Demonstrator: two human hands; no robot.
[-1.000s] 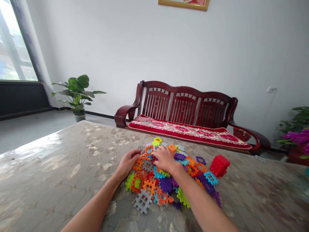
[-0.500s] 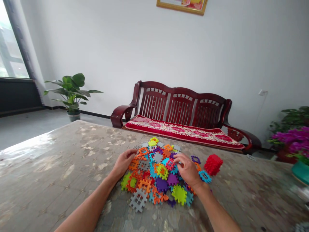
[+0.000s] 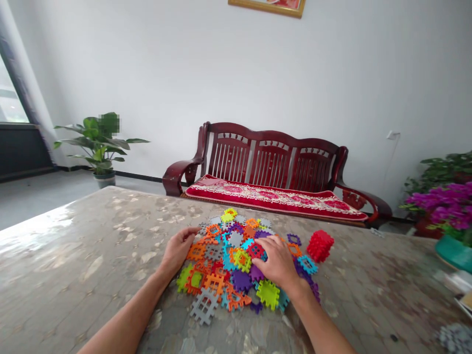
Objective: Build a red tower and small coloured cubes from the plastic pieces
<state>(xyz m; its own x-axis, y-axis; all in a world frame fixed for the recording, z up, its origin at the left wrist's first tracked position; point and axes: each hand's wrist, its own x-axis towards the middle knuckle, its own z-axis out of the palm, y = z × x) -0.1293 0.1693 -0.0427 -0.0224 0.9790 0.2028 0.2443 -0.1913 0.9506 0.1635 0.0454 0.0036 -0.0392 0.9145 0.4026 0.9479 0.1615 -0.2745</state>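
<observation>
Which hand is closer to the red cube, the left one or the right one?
Right. The right hand is over the colourful pieces, to the left of the red cube; the left hand is farther off, by the pieces' left edge.

The worktop point(image 3: 110, 246) is smooth and glossy, with white glare along its left edge; whether it is stone or a printed sheet cannot be told. The interlocking tiles point(image 3: 241, 281) are moulded plastic, flat-faced, with a soft satin sheen. The red cube point(image 3: 320, 246), nearer the right edge, looks like similar plastic, its outside rough with teeth. Beyond the far edge, the settee point(image 3: 273, 164) is dark varnished wood with polished highlights, its seat cover point(image 3: 271, 196) matt patterned cloth. By the right edge, the teal planter point(image 3: 455, 254) looks smooth, probably plastic. The wall point(image 3: 184, 73) is matt.
</observation>
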